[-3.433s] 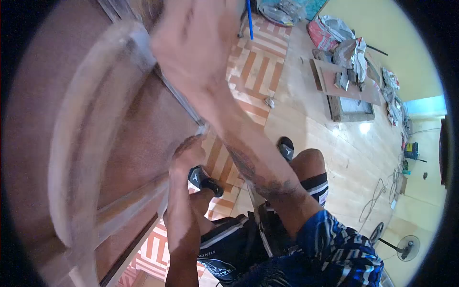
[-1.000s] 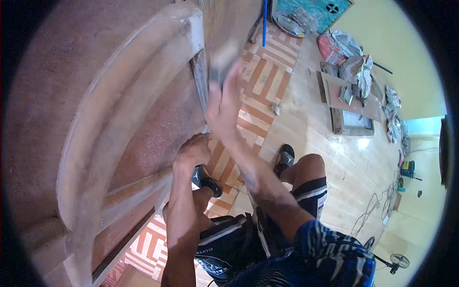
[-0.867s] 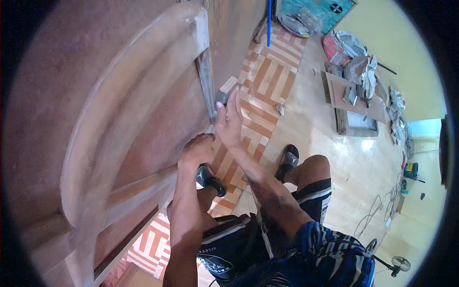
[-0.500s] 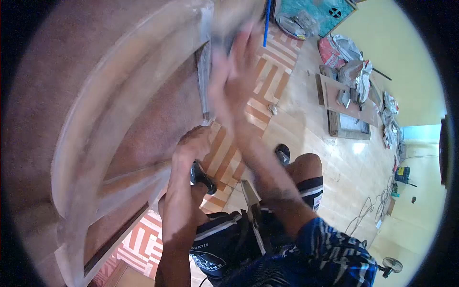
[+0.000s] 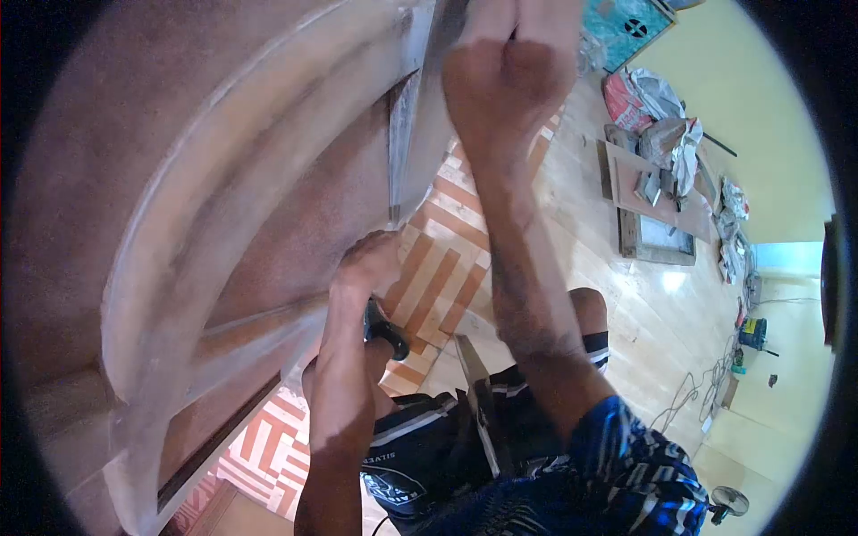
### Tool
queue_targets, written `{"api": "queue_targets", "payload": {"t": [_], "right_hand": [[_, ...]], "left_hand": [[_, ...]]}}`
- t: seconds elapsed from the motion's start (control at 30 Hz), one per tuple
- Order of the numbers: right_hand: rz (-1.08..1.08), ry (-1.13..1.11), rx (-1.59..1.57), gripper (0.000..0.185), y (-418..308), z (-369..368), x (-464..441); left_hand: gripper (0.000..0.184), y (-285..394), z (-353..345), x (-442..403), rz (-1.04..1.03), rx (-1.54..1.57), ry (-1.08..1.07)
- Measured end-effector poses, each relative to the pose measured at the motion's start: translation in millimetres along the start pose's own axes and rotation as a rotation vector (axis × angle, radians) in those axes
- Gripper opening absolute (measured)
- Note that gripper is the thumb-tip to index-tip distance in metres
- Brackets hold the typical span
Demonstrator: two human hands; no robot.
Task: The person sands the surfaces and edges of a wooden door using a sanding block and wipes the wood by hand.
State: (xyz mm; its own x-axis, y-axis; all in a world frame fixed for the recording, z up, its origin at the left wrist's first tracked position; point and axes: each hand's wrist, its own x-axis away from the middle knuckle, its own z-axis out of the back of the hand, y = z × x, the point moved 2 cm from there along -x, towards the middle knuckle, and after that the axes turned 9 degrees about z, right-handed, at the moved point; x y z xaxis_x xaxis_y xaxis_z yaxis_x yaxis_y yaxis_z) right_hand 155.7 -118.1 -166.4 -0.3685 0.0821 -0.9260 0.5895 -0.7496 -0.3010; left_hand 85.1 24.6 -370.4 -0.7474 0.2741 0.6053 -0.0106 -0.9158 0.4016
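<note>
Head view takes in the wooden panel [image 5: 295,210], which fills the left side and ends at the edge beside the left hand [image 5: 368,261]. About a second ago the right hand [image 5: 514,71] was close to the left one, holding a small block; now it is farther along that edge, at the top of the view, and the block no longer shows. The handling seems to have shifted to that far stretch, though whether anything there touches the wood cannot be told.

Brown and dull in its recess, the panel carries a broad curved moulding [image 5: 183,214], pale and streaked, whitish along its outer rim. A narrow grey-white strip [image 5: 404,134] lines the recess by the edge.

The left hand is bent at the knuckles against the panel's edge; whether it grips or merely rests, I cannot tell. The right hand's fingers run out of sight, so its grasp is unclear too.

Beyond lies the patterned floor [image 5: 460,201], and toward the wall side a board [image 5: 623,170] with bags [image 5: 626,103] beside it.
</note>
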Motion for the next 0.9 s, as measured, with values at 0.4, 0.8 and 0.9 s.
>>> {"api": "queue_targets", "payload": {"t": [0.4, 0.8, 0.9], "right_hand": [[-0.129, 0.049, 0.012, 0.051, 5, -12, 72], [-0.795, -0.084, -0.153, 0.055, 25, -46, 264], [-0.705, -0.036, -0.119, 0.053, 28, -41, 196]], "left_hand": [[0.035, -2, -6, 3, -0.031, 0.0, 0.041], [0.041, -26, -10, -3, 0.041, -0.033, -0.019], [0.043, -23, -5, -8, 0.016, -0.005, -0.016]]}}
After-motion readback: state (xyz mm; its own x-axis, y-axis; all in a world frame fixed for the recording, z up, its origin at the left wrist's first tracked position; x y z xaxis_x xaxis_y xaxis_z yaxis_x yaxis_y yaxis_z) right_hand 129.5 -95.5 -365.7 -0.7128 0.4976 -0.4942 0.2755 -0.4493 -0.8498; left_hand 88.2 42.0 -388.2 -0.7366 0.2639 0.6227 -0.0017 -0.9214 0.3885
